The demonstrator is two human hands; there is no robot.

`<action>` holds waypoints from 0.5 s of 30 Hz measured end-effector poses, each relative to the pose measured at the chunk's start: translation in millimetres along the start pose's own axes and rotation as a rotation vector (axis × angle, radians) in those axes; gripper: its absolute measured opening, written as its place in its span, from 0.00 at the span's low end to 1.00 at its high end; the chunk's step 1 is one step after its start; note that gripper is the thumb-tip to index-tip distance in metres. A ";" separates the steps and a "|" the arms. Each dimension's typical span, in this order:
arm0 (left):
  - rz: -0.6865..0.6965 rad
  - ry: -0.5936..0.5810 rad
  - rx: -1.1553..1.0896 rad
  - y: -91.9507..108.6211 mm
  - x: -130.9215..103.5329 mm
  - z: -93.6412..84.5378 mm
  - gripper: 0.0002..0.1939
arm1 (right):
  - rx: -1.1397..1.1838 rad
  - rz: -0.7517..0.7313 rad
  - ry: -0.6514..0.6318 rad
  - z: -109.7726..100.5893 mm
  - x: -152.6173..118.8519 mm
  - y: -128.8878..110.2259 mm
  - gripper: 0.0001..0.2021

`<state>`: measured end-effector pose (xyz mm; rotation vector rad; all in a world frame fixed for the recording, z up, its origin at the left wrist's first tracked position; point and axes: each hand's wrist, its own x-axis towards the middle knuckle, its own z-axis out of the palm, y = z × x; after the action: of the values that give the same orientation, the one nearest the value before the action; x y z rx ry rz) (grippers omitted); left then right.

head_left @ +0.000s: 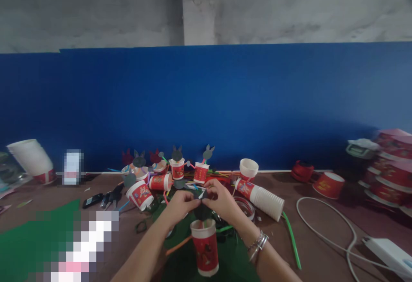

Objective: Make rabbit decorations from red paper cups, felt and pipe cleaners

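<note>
My left hand (180,207) and my right hand (222,201) meet above a red paper cup (206,247) that stands upright. Between them the fingertips of both pinch a dark paper cutout (202,213) at its upper edge. A small white bit shows by the fingers; what it is I cannot make out. The cutout stands over the cup's mouth on a thin stem that runs down inside. An orange pipe cleaner (178,245) sticks out on the cup's left and a green one (225,229) on its right. Bracelets circle my right wrist.
Behind my hands are several red cups with dark animal-head cutouts (177,153). A stack of paper cups (265,202) lies to the right, near a white cable (325,207) and a power strip (391,254). Scissors (111,196) and green sheets (48,230) lie left. A blue wall panel (206,101) stands behind.
</note>
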<state>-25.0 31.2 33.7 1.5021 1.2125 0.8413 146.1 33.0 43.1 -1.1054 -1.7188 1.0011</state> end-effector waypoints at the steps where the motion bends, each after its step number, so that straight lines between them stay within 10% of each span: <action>1: -0.002 -0.004 -0.002 -0.3 -0.1 0.3 0.20 | -0.004 -0.002 -0.003 0.0 -0.3 -0.1 0.16; 15: -0.020 -0.055 -0.155 9.6 -7.2 3.1 0.16 | -0.056 -0.031 -0.012 -0.5 -3.5 -5.7 0.16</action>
<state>-21.3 23.3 42.5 1.3770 1.0952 0.8549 145.9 28.1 47.7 -1.1064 -1.7783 0.9476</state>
